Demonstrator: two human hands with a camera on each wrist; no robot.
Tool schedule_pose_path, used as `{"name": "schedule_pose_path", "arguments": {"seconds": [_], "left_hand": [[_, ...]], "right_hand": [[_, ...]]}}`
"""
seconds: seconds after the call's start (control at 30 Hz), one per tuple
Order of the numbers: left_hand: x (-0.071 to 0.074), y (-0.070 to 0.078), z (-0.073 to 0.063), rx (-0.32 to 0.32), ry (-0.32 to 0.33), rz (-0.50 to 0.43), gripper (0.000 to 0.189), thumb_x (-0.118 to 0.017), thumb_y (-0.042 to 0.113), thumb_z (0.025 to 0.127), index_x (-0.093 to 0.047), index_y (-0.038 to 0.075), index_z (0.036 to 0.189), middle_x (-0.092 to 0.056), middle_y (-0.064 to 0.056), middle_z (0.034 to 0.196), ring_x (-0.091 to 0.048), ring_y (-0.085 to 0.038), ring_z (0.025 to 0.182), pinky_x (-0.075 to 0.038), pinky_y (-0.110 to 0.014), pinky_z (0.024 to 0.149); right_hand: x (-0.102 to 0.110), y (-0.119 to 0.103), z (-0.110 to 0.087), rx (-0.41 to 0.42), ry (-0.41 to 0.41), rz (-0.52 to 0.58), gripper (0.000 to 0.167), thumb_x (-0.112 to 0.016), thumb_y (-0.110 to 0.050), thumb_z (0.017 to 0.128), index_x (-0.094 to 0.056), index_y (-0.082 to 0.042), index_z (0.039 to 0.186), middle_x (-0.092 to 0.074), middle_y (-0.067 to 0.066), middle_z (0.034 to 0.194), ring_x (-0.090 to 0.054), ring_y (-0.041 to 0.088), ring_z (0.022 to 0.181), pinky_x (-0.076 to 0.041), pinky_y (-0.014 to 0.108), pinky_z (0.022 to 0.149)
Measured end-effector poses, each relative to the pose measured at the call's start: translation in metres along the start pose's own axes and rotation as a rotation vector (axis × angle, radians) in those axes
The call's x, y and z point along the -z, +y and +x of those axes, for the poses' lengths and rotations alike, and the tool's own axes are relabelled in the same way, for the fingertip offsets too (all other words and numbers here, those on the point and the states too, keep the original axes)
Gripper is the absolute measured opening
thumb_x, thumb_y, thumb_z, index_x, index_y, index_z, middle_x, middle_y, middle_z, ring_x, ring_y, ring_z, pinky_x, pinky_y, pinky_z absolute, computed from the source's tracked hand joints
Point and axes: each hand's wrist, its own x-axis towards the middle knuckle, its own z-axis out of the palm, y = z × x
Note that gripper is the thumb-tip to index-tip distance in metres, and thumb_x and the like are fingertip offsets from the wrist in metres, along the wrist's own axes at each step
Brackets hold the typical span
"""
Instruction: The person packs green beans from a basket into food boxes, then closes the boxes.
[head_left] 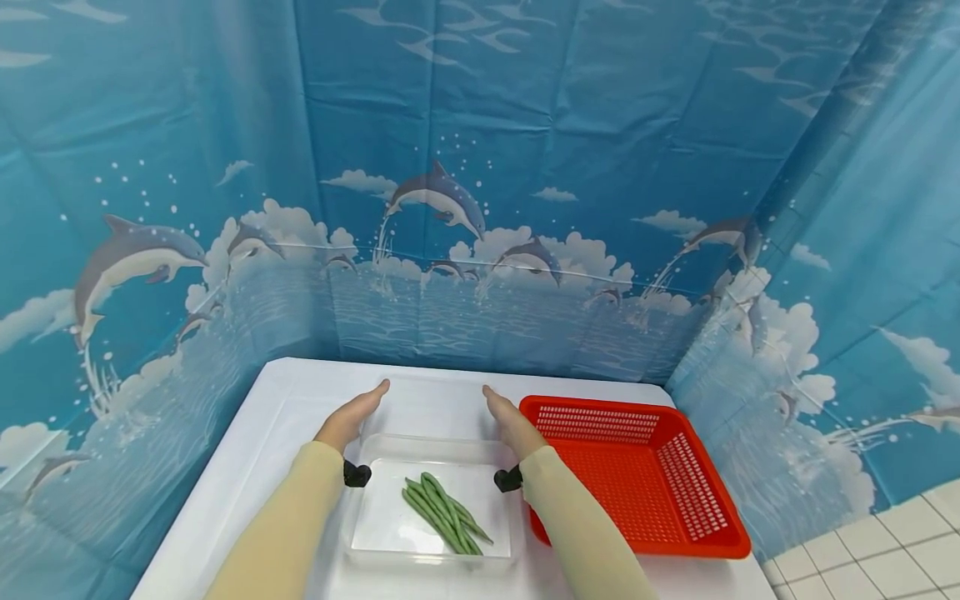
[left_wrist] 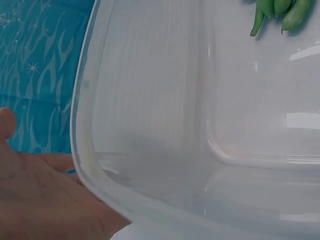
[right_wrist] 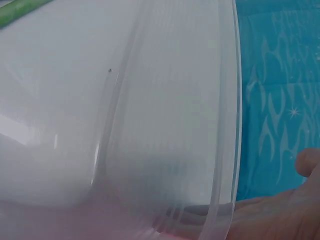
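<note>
A clear plastic container (head_left: 381,518) sits on the white table, with several green beans (head_left: 444,510) lying in a bunch on its bottom. My left hand (head_left: 352,421) is at the container's far left corner, thumb raised. At the far right corner is my right hand (head_left: 515,427), its thumb also up. The left wrist view has the left fingers (left_wrist: 55,161) running behind the container's outer wall. Through the translucent wall in the right wrist view, the right fingers (right_wrist: 187,222) show stretched along the outside. Bean tips (left_wrist: 295,15) appear at that container's upper edge of view.
A red perforated plastic basket (head_left: 622,475) stands to the right, close beside the right forearm. The white table (head_left: 300,400) is bordered by blue dolphin-print sheeting (head_left: 480,317) at the back and sides. White floor tiles (head_left: 870,550) show at lower right.
</note>
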Motion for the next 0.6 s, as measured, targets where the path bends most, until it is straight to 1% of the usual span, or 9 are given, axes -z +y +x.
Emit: {"name": "schedule_pose_path", "arguments": {"seconds": [0.1, 0.23, 0.37, 0.43, 0.6], "left_hand": [[-0.003, 0.002, -0.002, 0.01, -0.008, -0.002, 0.098, -0.029, 0.072, 0.106, -0.005, 0.001, 0.17, 0.005, -0.032, 0.175, 0.004, -0.054, 0.163, -0.007, -0.073, 0.131], [-0.004, 0.003, -0.003, 0.022, -0.002, 0.003, 0.099, -0.028, 0.072, 0.105, -0.005, 0.001, 0.17, 0.004, -0.032, 0.175, 0.002, -0.054, 0.163, -0.01, -0.073, 0.132], [-0.004, 0.001, 0.001, 0.024, -0.001, -0.001, 0.096, -0.029, 0.07, 0.107, -0.006, 0.001, 0.17, 0.003, -0.032, 0.175, 0.001, -0.054, 0.163, -0.011, -0.073, 0.131], [-0.003, -0.001, 0.003, 0.022, -0.005, -0.004, 0.096, -0.029, 0.07, 0.107, -0.006, 0.001, 0.17, 0.003, -0.032, 0.175, 0.002, -0.054, 0.163, -0.011, -0.073, 0.131], [-0.001, -0.004, 0.005, 0.02, 0.001, -0.003, 0.098, -0.029, 0.072, 0.107, -0.005, 0.0, 0.169, 0.005, -0.033, 0.175, 0.002, -0.055, 0.162, -0.012, -0.074, 0.13]], "right_hand": [[0.004, 0.002, 0.005, -0.016, 0.024, 0.027, 0.081, -0.042, -0.051, 0.11, -0.017, 0.001, 0.168, -0.011, 0.03, 0.175, -0.011, 0.051, 0.163, -0.014, 0.065, 0.135], [0.007, 0.003, 0.005, -0.041, 0.046, 0.041, 0.083, -0.045, -0.052, 0.109, -0.018, 0.0, 0.168, -0.012, 0.03, 0.175, -0.015, 0.05, 0.163, -0.017, 0.062, 0.136], [0.008, 0.002, 0.002, -0.047, 0.034, 0.055, 0.087, -0.047, -0.054, 0.108, -0.016, -0.001, 0.169, -0.012, 0.031, 0.175, -0.016, 0.05, 0.163, -0.017, 0.06, 0.136], [0.009, 0.002, 0.001, -0.042, 0.025, 0.089, 0.088, -0.048, -0.053, 0.107, -0.014, 0.0, 0.169, -0.009, 0.032, 0.175, -0.014, 0.051, 0.163, -0.016, 0.06, 0.136], [0.011, 0.002, 0.001, -0.044, 0.005, 0.214, 0.091, -0.051, -0.05, 0.107, -0.008, 0.0, 0.169, -0.003, 0.034, 0.175, -0.009, 0.052, 0.163, -0.015, 0.061, 0.136]]}}
